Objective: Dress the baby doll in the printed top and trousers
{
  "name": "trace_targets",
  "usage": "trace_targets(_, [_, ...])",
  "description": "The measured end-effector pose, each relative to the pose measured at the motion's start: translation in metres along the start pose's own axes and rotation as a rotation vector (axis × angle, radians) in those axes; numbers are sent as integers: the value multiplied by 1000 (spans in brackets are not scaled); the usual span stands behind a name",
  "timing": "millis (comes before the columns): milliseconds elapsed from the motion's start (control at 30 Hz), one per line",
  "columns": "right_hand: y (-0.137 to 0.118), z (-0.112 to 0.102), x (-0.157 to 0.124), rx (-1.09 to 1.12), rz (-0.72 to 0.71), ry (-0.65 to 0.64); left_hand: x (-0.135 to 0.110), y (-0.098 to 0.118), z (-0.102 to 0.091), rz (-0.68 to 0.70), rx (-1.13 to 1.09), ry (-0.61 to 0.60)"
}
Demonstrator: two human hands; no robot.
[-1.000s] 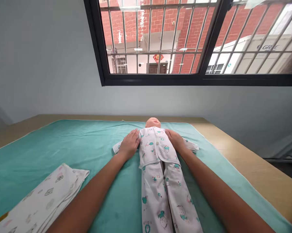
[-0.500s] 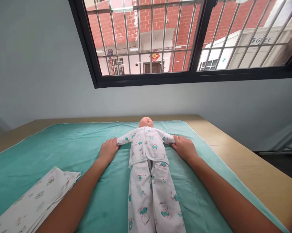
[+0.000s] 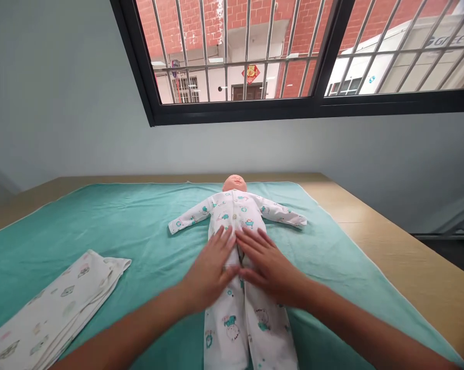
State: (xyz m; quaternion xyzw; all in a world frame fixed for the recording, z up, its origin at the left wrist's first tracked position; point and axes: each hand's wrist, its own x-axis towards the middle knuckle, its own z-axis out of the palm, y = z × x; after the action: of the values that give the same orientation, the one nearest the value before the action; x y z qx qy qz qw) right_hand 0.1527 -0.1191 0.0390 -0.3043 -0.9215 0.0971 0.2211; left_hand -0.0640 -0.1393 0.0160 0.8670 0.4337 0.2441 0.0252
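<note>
A baby doll [image 3: 234,183] lies on its back, dressed in a white printed top [image 3: 237,209] and matching white trousers [image 3: 232,334]. Both sleeves stretch out sideways on the teal sheet [image 3: 147,216]. Over the top's lower hem and the trousers' waist are my left hand [image 3: 212,267] and my right hand [image 3: 268,264], side by side, palms down. Their fingers are extended, and neither holds anything. The thumbs come close together at the middle. Whether the palms press on the cloth or hover just above it, I cannot tell. My hands hide the hem and waist.
At the left lies a folded white printed cloth [image 3: 62,313] on the sheet. Wooden table surface [image 3: 371,226] shows along the right edge. Behind the table stands a grey wall [image 3: 232,149] with a barred, dark-framed window [image 3: 235,113].
Both hands have let go of the sleeve ends and moved inward and toward me, over the doll's waist. The sleeves now lie free. The view has shifted slightly.
</note>
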Motion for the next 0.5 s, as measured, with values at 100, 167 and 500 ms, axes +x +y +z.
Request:
trace_targets(100, [-29, -3, -43, 27, -118, -45, -48, 32, 0, 116, 49, -51])
trace_targets(167, [-41, -10, -68, 92, -230, -47, -78, 45, 0, 252, 86, -22])
trace_targets(500, [-63, -2, -125, -148, -33, 178, -110, 63, -29, 179, 163, 303])
